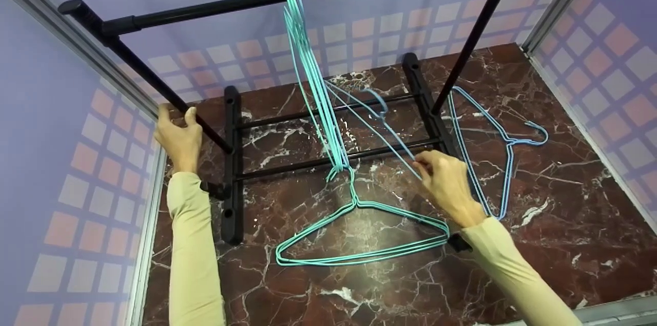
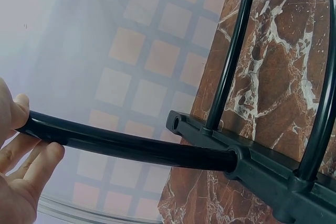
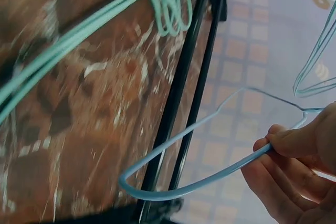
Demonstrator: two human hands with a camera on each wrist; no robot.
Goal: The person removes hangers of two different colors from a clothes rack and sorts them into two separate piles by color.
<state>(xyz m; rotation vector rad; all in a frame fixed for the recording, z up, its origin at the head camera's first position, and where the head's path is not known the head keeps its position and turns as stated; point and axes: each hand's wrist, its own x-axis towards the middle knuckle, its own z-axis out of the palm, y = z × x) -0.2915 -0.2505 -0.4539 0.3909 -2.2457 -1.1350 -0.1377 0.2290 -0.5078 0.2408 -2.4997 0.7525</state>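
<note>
My left hand (image 1: 179, 136) grips the left upright post (image 2: 126, 146) of a black clothes rack, thumb and fingers curled about it. With thumb and fingertips, my right hand (image 1: 444, 182) pinches a light blue wire hanger (image 3: 152, 198) by one of its bars. The hanger slants over the rack's lower rails, and its far corner overlaps a bundle of teal hangers (image 1: 319, 90) in the head view. That bundle hangs from the top bar (image 1: 215, 5). Below it, more teal hangers (image 1: 354, 204) are spread wide, their hooks at the bundle's lower end.
Light blue hangers (image 1: 508, 140) stand right of the rack, near its right foot (image 1: 423, 90). The rack's left foot (image 1: 232, 203) rests on dark red marbled floor (image 1: 328, 300). Purple walls with pale squares (image 1: 82, 187) close in on the left, back and right.
</note>
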